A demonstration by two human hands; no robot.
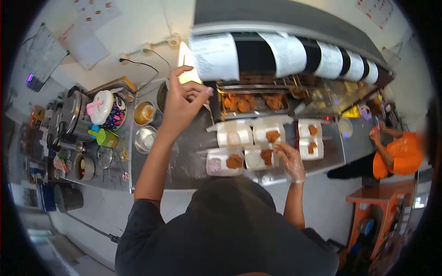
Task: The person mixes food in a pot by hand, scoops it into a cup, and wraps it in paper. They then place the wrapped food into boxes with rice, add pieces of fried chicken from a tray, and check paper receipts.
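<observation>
My bare left hand (184,102) is raised beside the warmer's hanging paper slips, fingers loosely bent and apart, nothing visible in it. In a clear plastic glove, my right hand (291,162) reaches toward an open white food box (252,161), fingers stretched out at its right edge. A piece of fried chicken (266,157) lies in that box close to the fingertips, and another piece (273,136) sits in its upper half. To the left stands a second open box (223,169) with fried chicken (234,161). A third box (311,152) on the right holds two chicken pieces.
Behind the boxes is a warmer with a tray of fried chicken (239,103) and paper slips (214,57) along its top. Metal bowls (146,139), a patterned container (114,110) and pots stand left. A person in an orange shirt (401,156) works at right.
</observation>
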